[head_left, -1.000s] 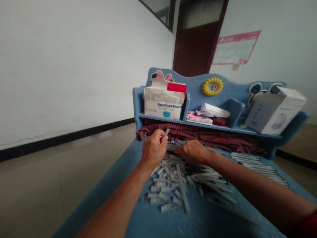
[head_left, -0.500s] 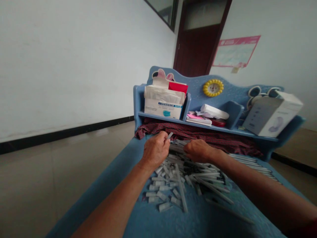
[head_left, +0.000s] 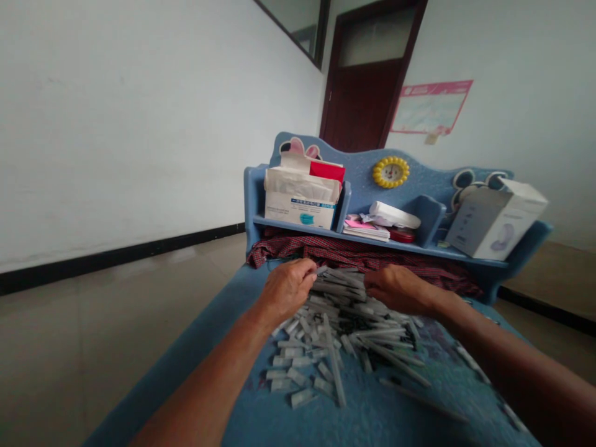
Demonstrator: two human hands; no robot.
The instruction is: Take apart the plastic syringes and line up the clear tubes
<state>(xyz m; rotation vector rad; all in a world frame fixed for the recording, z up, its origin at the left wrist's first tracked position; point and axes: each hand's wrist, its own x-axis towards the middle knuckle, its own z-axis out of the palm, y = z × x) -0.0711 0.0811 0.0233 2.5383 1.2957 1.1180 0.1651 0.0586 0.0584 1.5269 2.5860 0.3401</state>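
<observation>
My left hand (head_left: pixel 289 287) is closed at the far left of a pile of pen parts. A small translucent piece, which looks like a pen cap (head_left: pixel 321 270), shows at its fingertips. At the pile's right far side my right hand (head_left: pixel 393 287) is closed too, its fingers curled down; anything inside it is hidden. Between and below the hands lie many translucent pen barrels (head_left: pixel 336 363) and dark small parts. Several short frosted caps (head_left: pixel 303 397) are scattered at the near left of the pile. Everything lies on a blue tabletop (head_left: pixel 372 422).
Behind the pile runs a crumpled red checked cloth (head_left: pixel 339 250). A blue shelf (head_left: pixel 298 222) holds a mask box (head_left: pixel 298 202), papers (head_left: pixel 365 231) and a white box (head_left: pixel 496 220). More pens (head_left: pixel 470 360) lie at right, partly behind my right arm.
My right hand has moved right, away from my left hand, widening the gap over the pile. My left hand stays near the pile's far left. The camera view has shifted slightly.
</observation>
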